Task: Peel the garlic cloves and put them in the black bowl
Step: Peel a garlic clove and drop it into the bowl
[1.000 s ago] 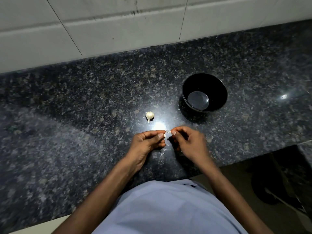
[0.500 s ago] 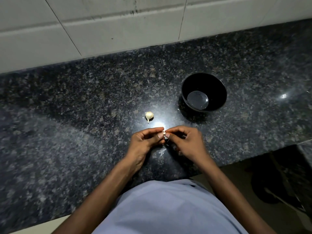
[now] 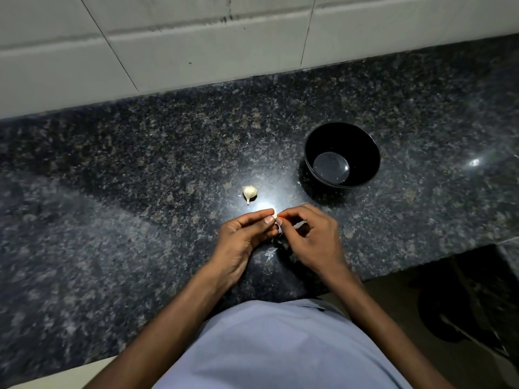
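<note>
Pinching a small garlic clove [image 3: 275,219] between them, both hands meet just above the counter, and I see the grip is tight and fine, only fingertips. The left hand [image 3: 243,237] has its thumb and forefinger closed on the clove from the left side, the other fingers curled under. The right hand [image 3: 311,237] holds the same clove from the right with thumb and forefinger, and its remaining fingers are bent and slightly spread. The clove itself is mostly hidden by the fingertips, so I cannot tell how much skin is on it. Below the hands a pale scrap of peel [image 3: 270,252] lies on the dark speckled granite counter [image 3: 140,169], which is shiny and reflects a bright light spot near the hands. Behind the counter there is a wall of light tiles [image 3: 196,51]. The black bowl [image 3: 365,153] stands beyond the right hand, well apart from it, and I see nothing inside it. A second garlic piece [image 3: 249,192] with a short stem lies on the counter near the left hand, not touching it. At the bottom I see a light blue shirt [image 3: 280,346].
</note>
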